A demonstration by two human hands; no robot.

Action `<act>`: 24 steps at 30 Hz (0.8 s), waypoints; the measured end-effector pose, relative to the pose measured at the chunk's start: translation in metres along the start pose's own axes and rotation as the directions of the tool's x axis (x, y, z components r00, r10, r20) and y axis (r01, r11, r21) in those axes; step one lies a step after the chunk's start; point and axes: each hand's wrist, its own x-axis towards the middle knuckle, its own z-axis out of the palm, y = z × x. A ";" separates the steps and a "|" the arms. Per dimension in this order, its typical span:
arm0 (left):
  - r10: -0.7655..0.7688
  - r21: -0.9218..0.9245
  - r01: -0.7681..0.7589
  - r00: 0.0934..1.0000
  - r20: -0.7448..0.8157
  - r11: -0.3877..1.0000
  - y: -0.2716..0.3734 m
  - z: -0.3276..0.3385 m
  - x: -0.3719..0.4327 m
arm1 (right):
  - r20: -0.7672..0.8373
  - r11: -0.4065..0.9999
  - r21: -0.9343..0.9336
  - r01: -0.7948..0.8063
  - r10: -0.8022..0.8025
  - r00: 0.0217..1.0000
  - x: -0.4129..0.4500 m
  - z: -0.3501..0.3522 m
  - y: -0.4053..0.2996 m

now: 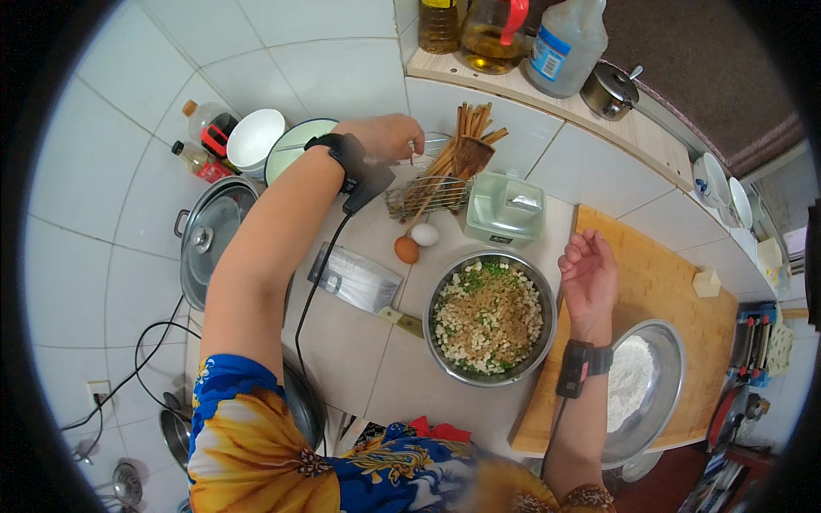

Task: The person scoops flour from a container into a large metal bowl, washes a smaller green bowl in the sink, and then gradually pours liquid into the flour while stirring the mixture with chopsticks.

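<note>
My left hand (390, 138) reaches to the back, beside a wire basket (428, 197) of wooden chopsticks (471, 122) and a wooden spatula (473, 157). Its fingertips point down and are partly hidden, so whether they hold anything is unclear. My right hand (587, 276) is palm up with half-curled fingers and nothing in it, over the edge of a wooden board (654, 276). Left of it stands a steel bowl (431, 349) of chopped filling (490, 317) with green bits and brown seasoning. A brown egg (406, 249), a white egg (424, 235) and a cleaver (359, 279) lie on the counter.
A metal bowl (670, 385) of white flour (630, 381) rests on the board. Behind the filling stands a green lidded container (503, 215). At left are a glass-lidded pot (221, 234), white bowls (256, 141) and bottles (199, 160). A cable (311, 298) hangs from my left wrist across the cleaver.
</note>
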 end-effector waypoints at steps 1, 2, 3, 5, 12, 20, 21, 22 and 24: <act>-0.003 -0.005 0.003 1.000 -0.004 1.000 0.003 -0.004 -0.001 | 0.003 1.000 -0.005 -0.003 0.003 1.000 0.001 0.001 0.001; 0.091 0.066 -0.086 0.993 -0.075 0.994 0.006 -0.008 -0.001 | 0.025 1.000 -0.002 -0.007 0.007 1.000 0.002 0.001 0.001; 0.192 0.142 -0.172 0.971 -0.140 0.975 0.012 -0.013 0.000 | 0.045 1.000 -0.001 -0.009 0.009 0.999 0.002 0.001 0.001; 0.092 0.018 -0.090 0.991 -0.100 0.996 0.043 -0.025 -0.004 | 0.036 1.000 -0.008 -0.004 0.005 0.999 0.002 0.002 0.001; 0.120 0.057 -0.108 0.955 -0.270 0.992 0.088 -0.018 0.024 | 0.027 1.000 -0.024 -0.005 0.006 1.000 0.002 0.014 0.005; 0.019 -0.206 -0.124 0.894 -0.447 0.971 0.072 0.007 0.055 | -0.011 1.000 -0.027 0.011 -0.011 1.000 -0.005 0.000 -0.002; 0.022 -0.205 -0.125 0.896 -0.443 0.971 0.074 0.006 0.056 | -0.006 1.000 -0.026 0.009 -0.009 1.000 -0.005 -0.002 -0.002; 0.022 -0.177 -0.109 0.900 -0.435 0.978 0.076 0.004 0.058 | -0.010 1.000 -0.024 0.009 -0.009 1.000 -0.005 -0.003 -0.001; 0.018 -0.148 -0.090 0.904 -0.428 0.985 0.073 0.003 0.060 | -0.008 1.000 -0.025 0.006 -0.006 1.000 -0.006 -0.003 0.000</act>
